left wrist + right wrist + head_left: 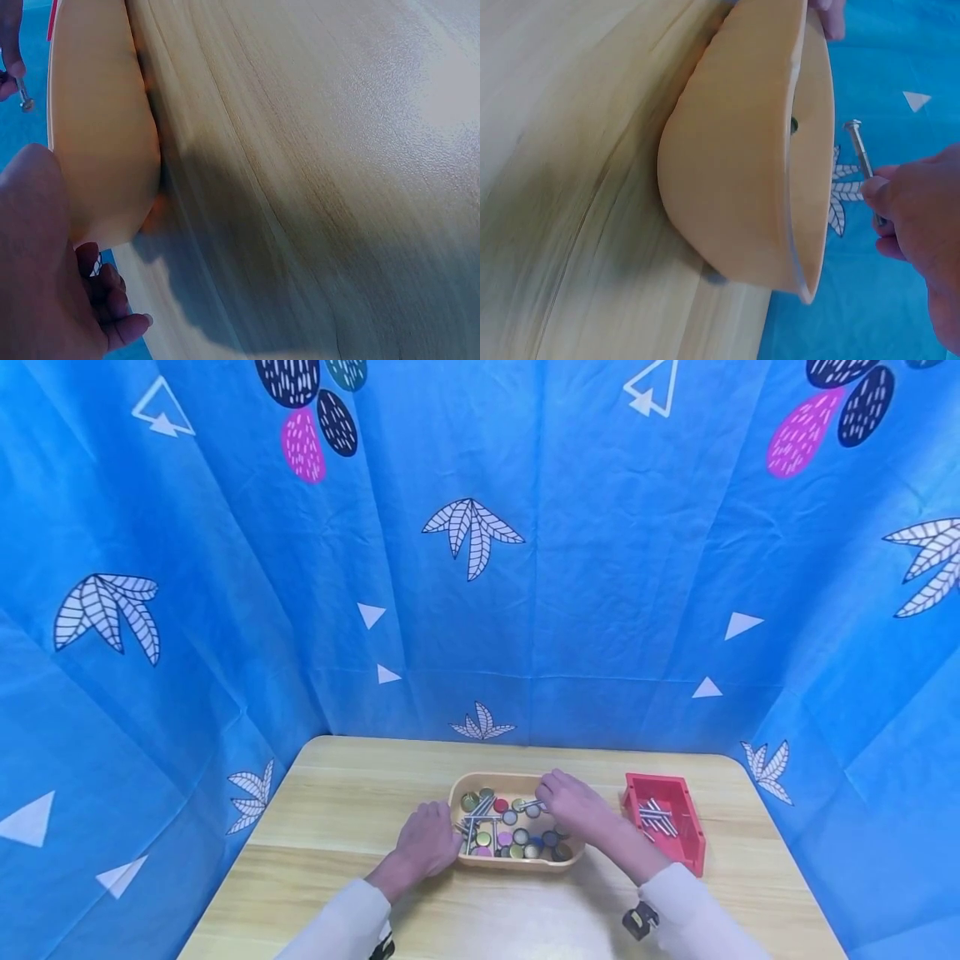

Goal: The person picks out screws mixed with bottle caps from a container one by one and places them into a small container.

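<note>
A peach-coloured plastic tray [517, 863] holds bottle caps [510, 817] in several colours, with silver bolts [480, 814] piled at its left end. My left hand [429, 841] grips that end, its thumb [34, 169] at the rim and the other fingers curled by the outer wall. Above the right part of the tray, my right hand [576, 806] pinches a single silver bolt [861, 154] between thumb and fingers. The bolt's head points away from the hand, toward the tray's middle, and its other end is partly hidden by the fingers.
Right of the tray stands a red bin [701, 853] with several silver bolts [657, 817] inside; my right forearm passes close to it. Both sit on a light wooden table [360, 777]. A blue patterned curtain [600, 568] surrounds the table at the back and sides.
</note>
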`<state>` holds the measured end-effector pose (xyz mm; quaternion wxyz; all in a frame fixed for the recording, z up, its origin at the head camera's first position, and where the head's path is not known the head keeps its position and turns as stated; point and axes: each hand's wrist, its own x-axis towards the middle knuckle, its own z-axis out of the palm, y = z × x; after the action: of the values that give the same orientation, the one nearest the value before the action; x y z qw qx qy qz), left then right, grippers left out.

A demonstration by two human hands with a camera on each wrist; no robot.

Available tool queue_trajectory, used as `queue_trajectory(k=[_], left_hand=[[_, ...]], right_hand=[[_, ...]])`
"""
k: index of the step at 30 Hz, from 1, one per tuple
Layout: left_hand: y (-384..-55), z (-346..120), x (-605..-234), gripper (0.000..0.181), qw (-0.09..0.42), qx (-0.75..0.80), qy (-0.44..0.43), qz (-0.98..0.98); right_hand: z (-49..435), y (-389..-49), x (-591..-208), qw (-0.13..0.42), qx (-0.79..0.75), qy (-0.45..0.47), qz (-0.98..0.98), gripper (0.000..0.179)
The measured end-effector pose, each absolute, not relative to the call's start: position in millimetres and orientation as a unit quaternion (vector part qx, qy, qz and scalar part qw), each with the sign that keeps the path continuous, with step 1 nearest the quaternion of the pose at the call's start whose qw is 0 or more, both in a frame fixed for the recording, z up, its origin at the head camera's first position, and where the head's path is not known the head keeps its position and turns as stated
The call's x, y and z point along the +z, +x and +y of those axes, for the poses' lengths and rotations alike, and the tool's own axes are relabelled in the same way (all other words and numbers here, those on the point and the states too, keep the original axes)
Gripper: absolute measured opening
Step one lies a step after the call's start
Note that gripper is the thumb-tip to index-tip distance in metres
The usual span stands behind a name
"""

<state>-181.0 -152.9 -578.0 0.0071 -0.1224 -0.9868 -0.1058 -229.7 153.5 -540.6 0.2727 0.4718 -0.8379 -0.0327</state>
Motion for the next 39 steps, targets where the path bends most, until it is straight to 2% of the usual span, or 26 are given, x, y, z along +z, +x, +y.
queue_trajectory(k=[4,13,18,27,39], left_hand=[[-180.7,-152.3,-579.4,0.03,0.006,-0.109,-0.121,-0.987],[-180.5,-151.8,-580.9,0.033,0.002,-0.11,-0.117,-0.987],[-181.2,-152.4,-581.4,0.034,0.006,-0.107,-0.12,-0.987],[-182.3,-152.2,-580.4,0.032,0.003,-0.112,-0.114,-0.987],[-181.3,-150.8,-579.8,0.028,0.026,-0.128,-0.12,-0.984]], right_hand=[[162.6,-228.4,-539.7,0.266,-0.009,0.458,-0.848,0.034],[185.0,-223.0,-534.7,0.243,0.011,0.425,-0.872,0.027],[198.1,-220.4,-531.8,0.236,0.029,0.407,-0.882,0.032],[220.4,-213.3,-523.8,0.174,0.071,0.349,-0.918,0.036],[248.9,-206.6,-527.2,0.146,0.089,0.302,-0.938,0.076]])
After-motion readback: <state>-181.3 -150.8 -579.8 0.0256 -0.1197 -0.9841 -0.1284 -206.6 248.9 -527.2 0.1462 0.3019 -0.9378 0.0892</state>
